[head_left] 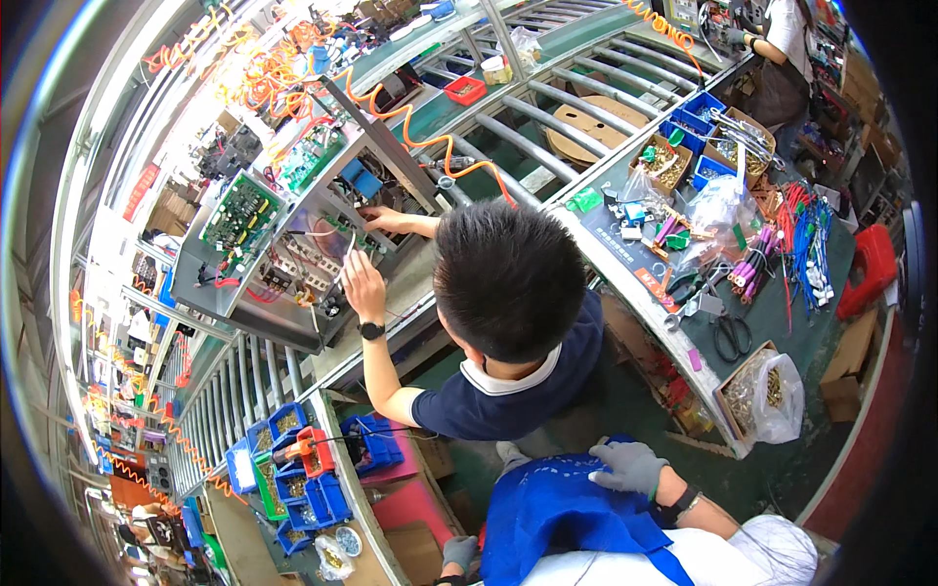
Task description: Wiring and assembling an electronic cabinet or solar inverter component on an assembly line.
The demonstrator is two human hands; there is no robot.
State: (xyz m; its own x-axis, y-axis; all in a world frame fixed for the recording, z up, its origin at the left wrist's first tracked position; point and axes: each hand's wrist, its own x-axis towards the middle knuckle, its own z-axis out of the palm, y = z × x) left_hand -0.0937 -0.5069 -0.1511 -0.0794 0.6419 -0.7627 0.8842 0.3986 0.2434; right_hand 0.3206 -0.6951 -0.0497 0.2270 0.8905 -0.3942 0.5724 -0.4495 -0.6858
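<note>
The wearer's gray-gloved right hand (630,467) rests with loosely spread fingers on a blue apron (552,513) at lower center, the gloved left hand (459,553) lies low beside it, grip unclear, and ahead a navy-shirted co-worker (498,396) reaches into an open electrical cabinet (298,264), upper left.

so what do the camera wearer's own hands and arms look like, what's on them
The right hand and left hand both wear grey gloves. A dark band circles the right wrist, and a white sleeve shows higher up. The left sleeve is out of view.
</note>
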